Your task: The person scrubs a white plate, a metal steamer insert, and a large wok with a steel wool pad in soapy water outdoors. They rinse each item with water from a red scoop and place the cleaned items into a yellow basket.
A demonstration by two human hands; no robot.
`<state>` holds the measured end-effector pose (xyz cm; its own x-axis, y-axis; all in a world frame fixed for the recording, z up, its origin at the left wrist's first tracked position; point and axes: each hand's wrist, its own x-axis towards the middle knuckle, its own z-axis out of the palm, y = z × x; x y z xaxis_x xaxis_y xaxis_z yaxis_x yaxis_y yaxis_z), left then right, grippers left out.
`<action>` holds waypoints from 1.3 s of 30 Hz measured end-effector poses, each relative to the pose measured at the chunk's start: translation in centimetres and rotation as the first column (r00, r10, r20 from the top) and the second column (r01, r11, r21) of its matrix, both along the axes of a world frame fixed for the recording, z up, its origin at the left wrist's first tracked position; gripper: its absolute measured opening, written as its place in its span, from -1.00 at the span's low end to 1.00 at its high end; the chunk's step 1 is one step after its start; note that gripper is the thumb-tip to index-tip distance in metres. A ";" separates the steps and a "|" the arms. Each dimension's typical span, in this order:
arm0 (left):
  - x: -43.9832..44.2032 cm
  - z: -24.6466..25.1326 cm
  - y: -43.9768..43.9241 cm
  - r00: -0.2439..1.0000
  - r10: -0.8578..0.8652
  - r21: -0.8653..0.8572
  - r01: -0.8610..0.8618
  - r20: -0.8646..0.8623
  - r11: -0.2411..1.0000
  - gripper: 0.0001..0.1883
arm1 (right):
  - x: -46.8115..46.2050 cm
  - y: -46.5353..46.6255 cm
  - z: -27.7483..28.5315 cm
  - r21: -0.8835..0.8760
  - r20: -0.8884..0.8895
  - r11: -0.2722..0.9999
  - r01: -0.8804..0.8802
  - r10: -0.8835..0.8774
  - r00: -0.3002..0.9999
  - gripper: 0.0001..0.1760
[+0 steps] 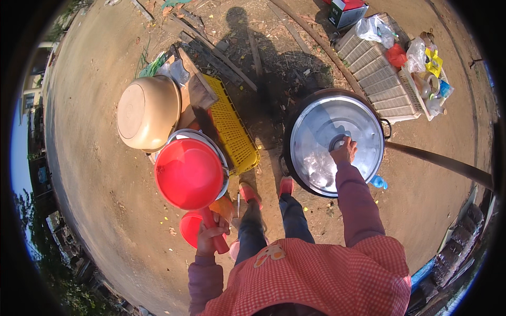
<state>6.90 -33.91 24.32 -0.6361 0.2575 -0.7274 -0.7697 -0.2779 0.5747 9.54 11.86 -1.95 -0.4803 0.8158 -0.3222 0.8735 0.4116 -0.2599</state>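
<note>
My left hand [212, 234] grips the handle of a red plastic dipper [189, 173], held out over the ground at the left. Behind the dipper, the rim of a pale basin [224, 158] shows in part. At the right, my right hand [344, 151] is closed on the knob of a round metal lid [316, 118]. This lid lies over a large dark pot [289, 130] with side handles; what is inside is hidden. A second red plastic vessel [190, 229] stands low beside my left hand, partly covered by it.
A yellow plastic crate [233, 126], wooden boards [197, 85] and an upturned tan basin [144, 112] are ahead on the left. Cream crates [379, 79] with bags and jars stand at the upper right. A dark pipe [438, 162] extends right from the pot. Planks [221, 59] lie on the dirt.
</note>
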 end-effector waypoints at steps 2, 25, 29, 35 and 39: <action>0.2 -0.8 0.4 0.999 -0.034 0.059 0.033 0.015 0.998 -0.66 | -0.5 0.2 -0.8 -0.003 0.031 1.000 -0.012 0.012 0.999 -0.23; 11.1 -3.1 -4.3 0.943 -0.309 -0.064 0.303 -0.125 0.951 -0.48 | 5.5 12.6 -8.0 -0.233 0.349 0.960 -0.155 0.231 0.908 -0.40; 18.5 -1.9 -11.0 0.996 -0.066 -0.103 0.071 0.058 0.992 -0.36 | 9.5 6.7 -2.0 -0.093 -0.094 0.963 -0.253 0.244 0.965 -0.63; 31.5 -8.7 -24.1 0.902 0.417 -0.344 -0.358 0.113 0.868 -0.54 | 10.4 -11.2 7.2 -0.413 -0.186 0.874 -0.256 0.194 0.963 -0.73; 31.7 -24.7 -32.2 0.840 0.520 -0.589 -0.346 0.152 0.730 -0.41 | 9.7 -22.3 8.4 -0.390 -0.280 0.708 -0.589 0.518 0.808 -0.68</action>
